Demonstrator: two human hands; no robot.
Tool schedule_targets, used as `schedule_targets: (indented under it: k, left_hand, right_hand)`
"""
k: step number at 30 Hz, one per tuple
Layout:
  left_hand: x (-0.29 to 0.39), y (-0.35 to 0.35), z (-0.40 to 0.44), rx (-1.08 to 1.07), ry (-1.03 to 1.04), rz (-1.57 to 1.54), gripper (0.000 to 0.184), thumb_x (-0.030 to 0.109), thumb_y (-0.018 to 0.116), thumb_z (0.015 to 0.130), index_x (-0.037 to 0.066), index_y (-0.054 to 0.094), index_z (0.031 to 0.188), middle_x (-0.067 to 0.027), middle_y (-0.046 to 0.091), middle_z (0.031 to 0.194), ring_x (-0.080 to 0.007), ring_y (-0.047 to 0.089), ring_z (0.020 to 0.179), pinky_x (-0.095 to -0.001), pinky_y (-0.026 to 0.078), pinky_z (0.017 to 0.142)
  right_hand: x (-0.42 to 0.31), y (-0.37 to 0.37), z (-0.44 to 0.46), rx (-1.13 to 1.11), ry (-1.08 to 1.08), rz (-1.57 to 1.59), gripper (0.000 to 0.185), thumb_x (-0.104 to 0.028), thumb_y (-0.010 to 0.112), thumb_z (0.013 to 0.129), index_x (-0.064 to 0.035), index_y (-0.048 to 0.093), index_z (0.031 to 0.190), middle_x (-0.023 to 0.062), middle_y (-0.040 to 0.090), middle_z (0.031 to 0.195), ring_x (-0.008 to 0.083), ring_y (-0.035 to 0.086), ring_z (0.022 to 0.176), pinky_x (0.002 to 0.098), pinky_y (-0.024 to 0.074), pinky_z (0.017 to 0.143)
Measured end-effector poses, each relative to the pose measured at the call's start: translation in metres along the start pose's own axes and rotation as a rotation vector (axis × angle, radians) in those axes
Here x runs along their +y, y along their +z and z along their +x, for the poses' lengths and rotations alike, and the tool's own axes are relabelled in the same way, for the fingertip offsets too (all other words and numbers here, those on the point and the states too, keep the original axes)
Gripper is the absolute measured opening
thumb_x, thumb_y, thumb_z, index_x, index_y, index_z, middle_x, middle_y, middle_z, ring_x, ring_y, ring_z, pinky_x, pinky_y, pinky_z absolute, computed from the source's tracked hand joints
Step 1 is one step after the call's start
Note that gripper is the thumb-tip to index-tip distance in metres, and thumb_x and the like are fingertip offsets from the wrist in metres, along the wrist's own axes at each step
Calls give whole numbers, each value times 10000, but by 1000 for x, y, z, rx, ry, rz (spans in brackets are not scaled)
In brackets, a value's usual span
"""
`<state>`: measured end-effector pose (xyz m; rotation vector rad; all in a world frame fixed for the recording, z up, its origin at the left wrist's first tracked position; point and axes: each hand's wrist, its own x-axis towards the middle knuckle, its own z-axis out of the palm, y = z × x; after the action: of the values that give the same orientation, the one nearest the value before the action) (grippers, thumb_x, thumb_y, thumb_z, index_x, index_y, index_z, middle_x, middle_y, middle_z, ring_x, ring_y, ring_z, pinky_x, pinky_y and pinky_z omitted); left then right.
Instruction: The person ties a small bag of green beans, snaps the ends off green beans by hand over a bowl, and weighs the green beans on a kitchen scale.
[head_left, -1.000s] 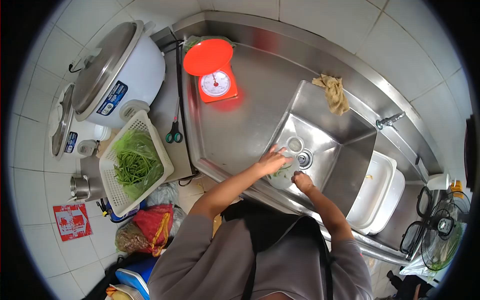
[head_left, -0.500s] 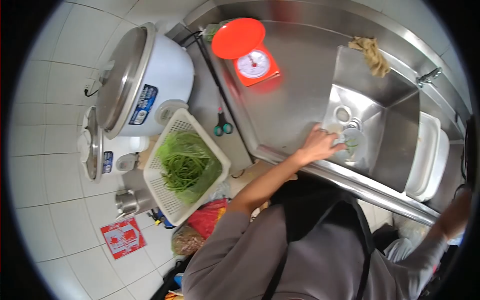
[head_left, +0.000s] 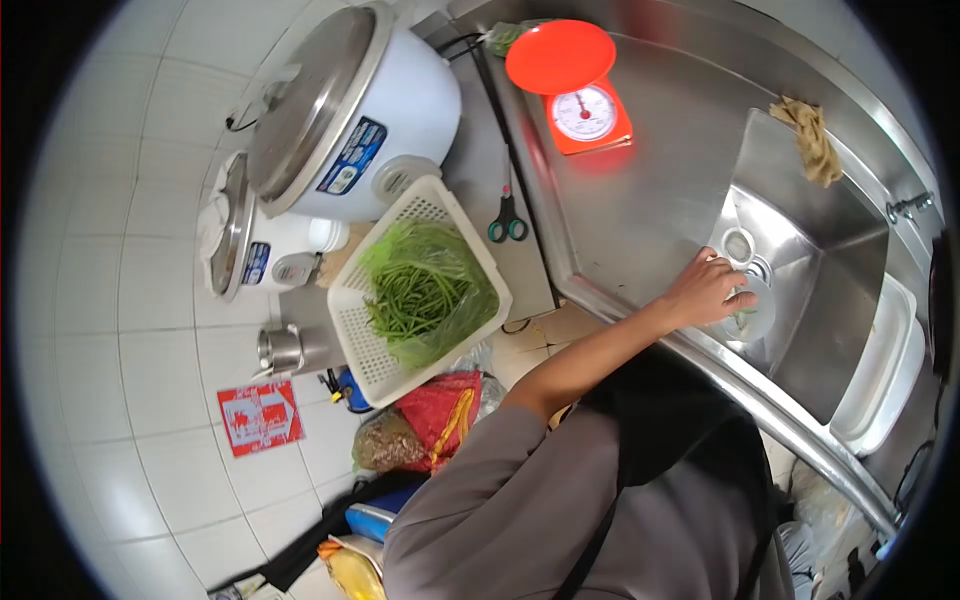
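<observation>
At frame right, a left hand (head_left: 708,291), fingers part-curled, reaches over a translucent bowl (head_left: 760,318) in the steel sink (head_left: 845,325), its grip unclear; the right hand is out of view. The step appears to be handling the bowl; lifting would call for a firm hold.

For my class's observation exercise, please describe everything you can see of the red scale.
The scale is orange-red and looks plastic: a round pan above a boxy body with a white dial. It stands on the steel counter, left of the sink. The pan looks empty. Nobody touches it. The dial's figures are unreadable.
</observation>
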<state>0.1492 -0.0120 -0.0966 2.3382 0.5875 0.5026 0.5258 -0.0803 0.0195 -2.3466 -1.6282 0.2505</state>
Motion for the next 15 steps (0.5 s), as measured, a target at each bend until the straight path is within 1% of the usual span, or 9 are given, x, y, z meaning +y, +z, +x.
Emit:
schedule_targets:
  k: [3, 6, 9, 12, 15]
  left_hand:
    - [7, -22, -1, -19, -94, -1, 329, 378, 544, 829, 62, 630, 864, -81, 596, 704, -213, 570, 769, -382, 325, 880]
    - [10, -40, -5, 20, -170, 22, 280, 316, 554, 828, 69, 622, 938, -87, 618, 777, -221, 563, 882, -396, 317, 905]
    - [-9, -25, -12, 199, -106, 138, 260, 259, 550, 829, 73, 610, 1000, -95, 632, 868, -238, 522, 1023, -413, 296, 941]
    - [2, -45, -19, 105, -204, 197, 244, 207, 552, 824, 91, 605, 1031, -92, 631, 947, -250, 458, 1126, -434, 287, 957]
    - [15, -74, -36, 364, -104, 230, 227, 184, 570, 813, 100, 608, 1021, -88, 630, 956, -254, 516, 1053, -416, 357, 905]
  right_hand:
    - [5, -2, 7, -2, -26, -6, 281, -171, 590, 785, -86, 597, 1053, 107, 615, 967, 227, 581, 891, 340, 462, 782]
    - [11, 3, 19, -15, -59, -14, 271, -172, 584, 792, -83, 597, 1048, 102, 615, 960, 220, 581, 884, 336, 463, 778]
    - [14, 7, 30, -24, -87, -7, 262, -172, 578, 800, -79, 596, 1044, 97, 615, 954, 212, 582, 877, 331, 463, 773]
    - [17, 7, 40, -17, -93, -2, 253, -173, 572, 807, -76, 596, 1039, 91, 616, 947, 204, 583, 871, 327, 463, 768]
    - [5, -6, 49, 25, -130, -22, 244, -174, 566, 814, -72, 595, 1034, 86, 616, 941, 197, 583, 864, 323, 464, 764]
